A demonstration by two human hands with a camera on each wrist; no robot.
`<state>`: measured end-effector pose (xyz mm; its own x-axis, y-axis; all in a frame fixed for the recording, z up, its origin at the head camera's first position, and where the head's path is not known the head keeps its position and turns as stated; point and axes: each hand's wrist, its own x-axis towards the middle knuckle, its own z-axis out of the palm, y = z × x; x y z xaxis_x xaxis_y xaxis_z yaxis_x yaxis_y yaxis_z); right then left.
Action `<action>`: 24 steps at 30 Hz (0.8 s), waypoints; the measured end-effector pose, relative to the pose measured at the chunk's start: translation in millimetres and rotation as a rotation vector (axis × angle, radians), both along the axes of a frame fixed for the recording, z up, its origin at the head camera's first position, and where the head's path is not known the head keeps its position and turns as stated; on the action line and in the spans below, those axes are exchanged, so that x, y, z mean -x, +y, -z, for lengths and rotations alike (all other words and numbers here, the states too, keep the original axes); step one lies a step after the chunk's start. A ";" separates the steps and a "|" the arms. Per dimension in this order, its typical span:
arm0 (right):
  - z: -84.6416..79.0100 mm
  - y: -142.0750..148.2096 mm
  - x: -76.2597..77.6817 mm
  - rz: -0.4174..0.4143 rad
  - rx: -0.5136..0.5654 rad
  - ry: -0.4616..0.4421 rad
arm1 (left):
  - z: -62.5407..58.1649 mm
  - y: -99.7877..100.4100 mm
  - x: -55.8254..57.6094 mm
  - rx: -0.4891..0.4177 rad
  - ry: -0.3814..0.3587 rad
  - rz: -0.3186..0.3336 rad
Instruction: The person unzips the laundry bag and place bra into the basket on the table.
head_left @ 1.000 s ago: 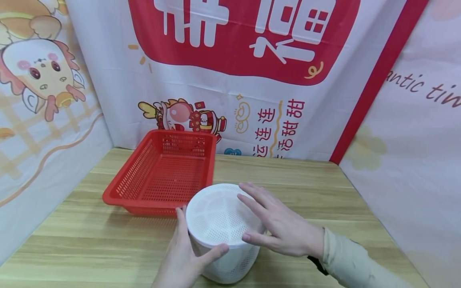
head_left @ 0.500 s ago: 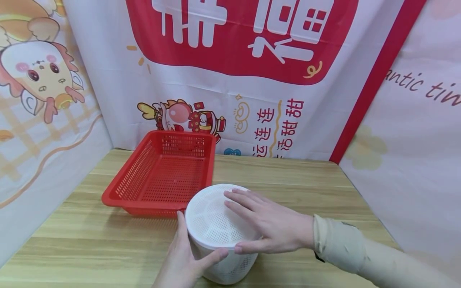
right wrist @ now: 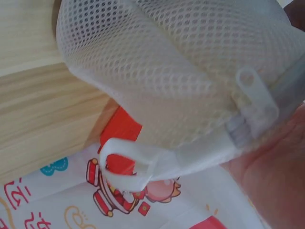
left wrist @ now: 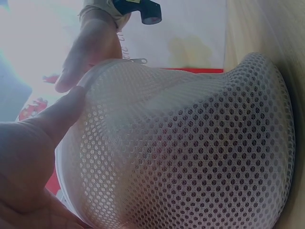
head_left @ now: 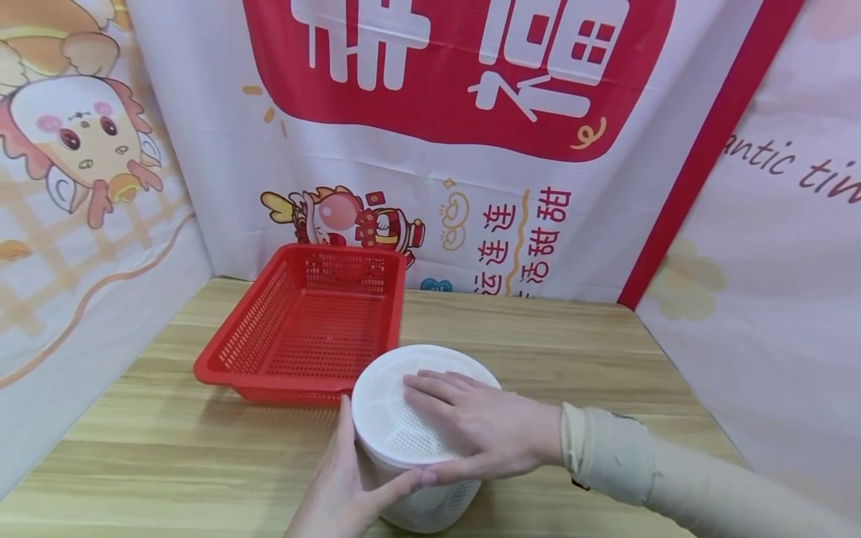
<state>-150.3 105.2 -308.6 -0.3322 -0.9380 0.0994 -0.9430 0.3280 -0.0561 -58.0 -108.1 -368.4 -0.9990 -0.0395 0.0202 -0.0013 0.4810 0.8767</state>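
Note:
A white mesh laundry bag (head_left: 386,411), round and drum-shaped, stands on the table in front of me in the head view. My left hand (head_left: 338,478) holds its left side near the upper rim, thumb across the front and fingers round the far side. Flat on the bag's top lies my right hand (head_left: 480,430), fingers straight, its thumb along the front rim against the left thumb. The right wrist view shows a zipper pull (right wrist: 259,98) and a white loop (right wrist: 167,164) on the rim. Dents show in the mesh side (left wrist: 190,138) in the left wrist view.
A red plastic basket (head_left: 225,377) with slotted walls stands behind and left of the bag, its near right corner close to it. Wood-grain table (head_left: 155,456) extends to both sides. Printed cloths (head_left: 578,246) hang at the back, left and right.
My right hand has come down and leftward onto the bag's top, its thumb now meeting the left thumb. The left hand keeps its hold, and the bag stays nearly in place.

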 end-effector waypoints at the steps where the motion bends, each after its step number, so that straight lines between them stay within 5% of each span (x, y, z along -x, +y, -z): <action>1: 0.7 -1.1 -0.8 0.002 0.000 0.012 | 0.5 0.0 0.2 -0.001 0.005 0.004; 14: -3.9 -6.8 -7.9 0.030 0.035 0.124 | 6.4 -2.7 4.8 -0.016 0.151 0.050; 19: -7.2 -7.9 -13.8 -0.086 0.127 0.198 | 9.0 -2.4 5.6 -0.005 0.206 0.054; 24: -8.9 -11.4 -18.7 -0.172 0.243 0.170 | 8.6 -1.7 6.7 0.007 0.217 0.060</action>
